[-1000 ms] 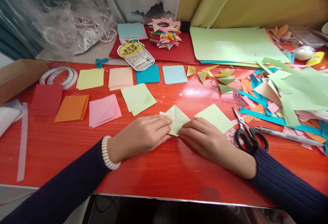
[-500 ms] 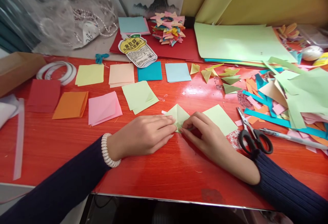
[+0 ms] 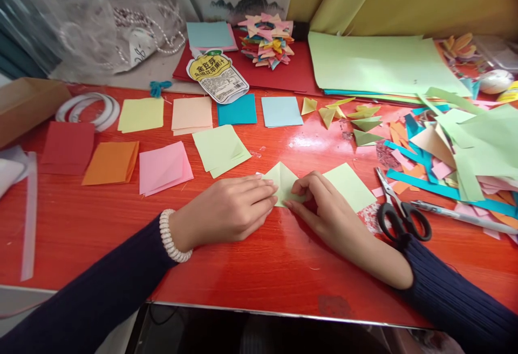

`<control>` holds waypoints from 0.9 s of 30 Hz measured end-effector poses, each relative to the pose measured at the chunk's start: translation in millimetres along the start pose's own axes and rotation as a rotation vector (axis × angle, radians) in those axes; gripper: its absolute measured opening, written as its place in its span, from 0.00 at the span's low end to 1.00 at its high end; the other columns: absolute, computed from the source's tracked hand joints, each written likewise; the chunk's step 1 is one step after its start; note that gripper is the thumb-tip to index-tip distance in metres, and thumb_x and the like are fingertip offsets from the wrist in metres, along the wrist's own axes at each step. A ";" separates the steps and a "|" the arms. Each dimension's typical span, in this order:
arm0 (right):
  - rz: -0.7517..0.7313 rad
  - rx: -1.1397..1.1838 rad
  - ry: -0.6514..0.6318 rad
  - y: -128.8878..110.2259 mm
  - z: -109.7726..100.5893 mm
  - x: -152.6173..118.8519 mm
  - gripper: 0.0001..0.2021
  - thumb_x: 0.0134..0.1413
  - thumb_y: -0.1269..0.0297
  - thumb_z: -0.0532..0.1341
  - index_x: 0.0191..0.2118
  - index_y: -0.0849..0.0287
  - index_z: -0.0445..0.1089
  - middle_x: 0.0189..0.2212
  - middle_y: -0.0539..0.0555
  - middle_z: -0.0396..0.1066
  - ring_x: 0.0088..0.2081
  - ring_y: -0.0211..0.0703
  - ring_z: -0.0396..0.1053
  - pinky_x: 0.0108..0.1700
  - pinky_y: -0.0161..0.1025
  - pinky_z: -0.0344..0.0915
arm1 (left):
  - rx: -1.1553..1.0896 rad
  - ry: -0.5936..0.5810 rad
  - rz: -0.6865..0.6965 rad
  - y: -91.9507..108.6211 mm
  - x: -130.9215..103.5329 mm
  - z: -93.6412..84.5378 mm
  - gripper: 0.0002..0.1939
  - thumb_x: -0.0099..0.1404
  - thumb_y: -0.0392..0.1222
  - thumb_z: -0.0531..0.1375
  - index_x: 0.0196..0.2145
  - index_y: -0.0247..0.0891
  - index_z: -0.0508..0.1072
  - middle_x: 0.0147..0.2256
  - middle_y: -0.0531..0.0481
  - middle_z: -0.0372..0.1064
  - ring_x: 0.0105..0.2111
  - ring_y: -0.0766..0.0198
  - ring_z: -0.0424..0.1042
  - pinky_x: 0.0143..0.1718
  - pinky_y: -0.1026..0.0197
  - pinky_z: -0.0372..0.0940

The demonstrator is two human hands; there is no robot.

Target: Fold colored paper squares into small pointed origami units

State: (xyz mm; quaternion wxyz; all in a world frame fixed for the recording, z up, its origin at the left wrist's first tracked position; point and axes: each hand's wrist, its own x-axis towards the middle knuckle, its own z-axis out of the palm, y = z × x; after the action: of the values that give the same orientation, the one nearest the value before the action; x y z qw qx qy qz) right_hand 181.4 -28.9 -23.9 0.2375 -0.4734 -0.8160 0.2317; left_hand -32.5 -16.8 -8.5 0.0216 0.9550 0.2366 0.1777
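A pale green square of paper (image 3: 282, 180) with a crease down its middle lies on the table between my hands. My left hand (image 3: 237, 207) rests flat across its left side, fingers stretched out and pressing it down. The lower right edge is pinched between the thumb and bent fingers of my right hand (image 3: 324, 203), which hide that part of the paper. Partly behind my right hand lies another pale green square (image 3: 351, 188). Black-handled scissors (image 3: 399, 211) lie beside my right wrist.
Stacked paper squares, among them pink (image 3: 165, 168), orange (image 3: 111, 163) and blue (image 3: 237, 109), spread across the left and middle. Folded pieces (image 3: 366, 137) sit beyond my right hand. Paper scraps (image 3: 481, 143) and a pen (image 3: 461, 215) cover the right. A layered paper ornament (image 3: 267, 41) stands behind.
My right thumb and fingers have shifted slightly along the paper's right side, and more of its creased surface shows. My left hand stays flat in place.
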 end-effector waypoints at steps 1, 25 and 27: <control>-0.005 -0.002 0.012 0.3 -0.1 0.1 0.07 0.55 0.69 0.58 0.36 0.58 0.57 0.32 0.54 0.63 0.34 0.42 0.63 0.32 0.38 0.63 | -0.006 -0.008 -0.003 0.1 -0.1 -0.5 0.12 0.65 0.35 0.52 0.44 0.30 0.70 0.45 0.44 0.71 0.48 0.59 0.69 0.53 0.54 0.65; -0.614 -0.122 -0.157 -2.0 -22.3 0.0 0.10 0.58 0.69 0.56 0.44 0.62 0.69 0.39 0.55 0.74 0.47 0.44 0.67 0.52 0.46 0.63 | 0.045 -0.081 0.000 -6.8 1.7 -8.0 0.11 0.65 0.41 0.53 0.29 0.34 0.71 0.40 0.45 0.70 0.47 0.58 0.66 0.57 0.50 0.58; -0.631 -0.089 -0.218 -1.7 -21.5 -1.3 0.11 0.58 0.68 0.56 0.46 0.62 0.68 0.40 0.55 0.73 0.47 0.43 0.67 0.49 0.43 0.66 | 0.046 -0.083 0.001 -6.6 1.5 -8.9 0.10 0.64 0.42 0.53 0.30 0.34 0.71 0.42 0.44 0.70 0.49 0.57 0.65 0.58 0.49 0.55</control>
State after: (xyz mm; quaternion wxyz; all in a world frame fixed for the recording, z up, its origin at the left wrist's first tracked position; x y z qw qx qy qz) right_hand 193.9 -27.5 -6.3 0.1878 -0.1797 -0.9522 0.1605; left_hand -37.4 -10.6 -0.5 0.0094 0.9618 0.2393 0.1327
